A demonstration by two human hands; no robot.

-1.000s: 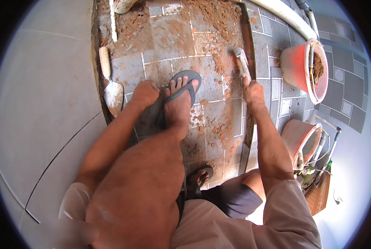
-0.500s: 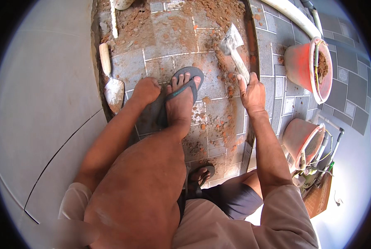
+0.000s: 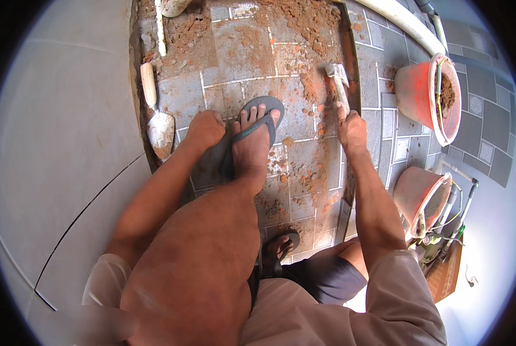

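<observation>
1. Head view: right hand (image 3: 352, 130), fingers wrapped round one hammer-like tool (image 3: 340, 89), its pale head over the tiles (image 3: 183, 95).
2. Left hand (image 3: 206, 130): fingers curled inward; cannot tell whether they pinch anything.
3. One trowel (image 3: 161, 131) lies at left; two buckets (image 3: 412, 92) at right.

Hatchet (image 3: 339, 85) lowered vs. half-sec ago.

A building site, judging by dirt-strewn floor tiles (image 3: 230, 43), trowel (image 3: 161, 131) and soil-holding bucket (image 3: 413, 92).
</observation>
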